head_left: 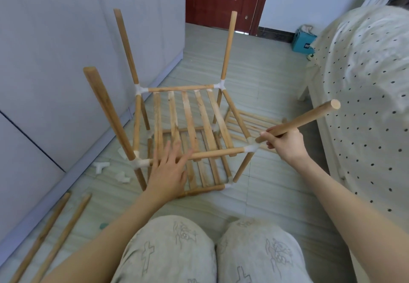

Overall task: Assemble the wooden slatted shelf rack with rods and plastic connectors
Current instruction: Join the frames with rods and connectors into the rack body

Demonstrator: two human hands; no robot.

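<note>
- The half-built shelf rack (188, 128) stands on the tiled floor (265, 194) in front of the person's knees, with two slatted tiers joined and three upright rods already rising from the upper corners.
- The step in hand looks to be seating the fourth upright: the right hand (285, 143) has its fingers wrapped round a wooden rod (298, 121) whose lower end meets the white plastic connector (251, 148) at the near right corner.
- The rod leans well out toward the bed (365, 83); it should probably be swung upright so it lines up with the socket before any push, or it may jam or split the plastic.
- The left hand (170, 167) lies flat, fingers spread and released, on the front rail (212, 153); pressing down there should keep the frame from tipping while the rod goes in.
- A slight twist while pushing would likely help the rod bottom out.
- Whether the rod tip is already in the socket cannot be told.
- Spare rods (51, 234) lie on the floor at the left, and loose connectors (110, 171) lie near the rack's left foot.
</note>
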